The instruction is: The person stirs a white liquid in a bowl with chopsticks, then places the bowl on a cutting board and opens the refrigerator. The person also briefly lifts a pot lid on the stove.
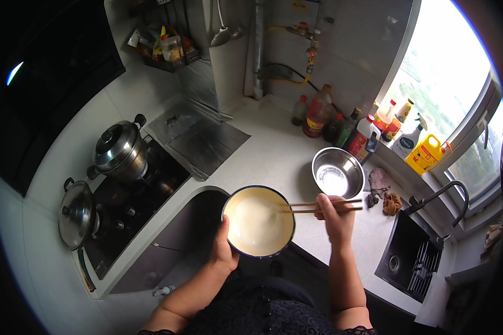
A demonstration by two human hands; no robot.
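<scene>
A round cream-coloured bowl (257, 245) with a dark blue rim is held up over the counter's front edge. My left hand (224, 248) grips its left side, thumb near the rim. Pale whitish stuff (254, 218) covers the inside; I cannot tell whether it is liquid or paste. A pair of wooden chopsticks (303, 211) is pinched in my right hand (336, 218), their tips reaching into the bowl's right part. Just beyond that hand, a shiny steel basin (346, 160) stands on the counter with nothing visible inside but glare.
On the left, a steel pot (117, 153) and a lidded pan (77, 215) stand on the black gas hob (151, 192). Several sauce bottles (317, 114) line the back wall. Right lie a brown scrubber (392, 204) and the black sink (399, 245) with its tap (439, 192).
</scene>
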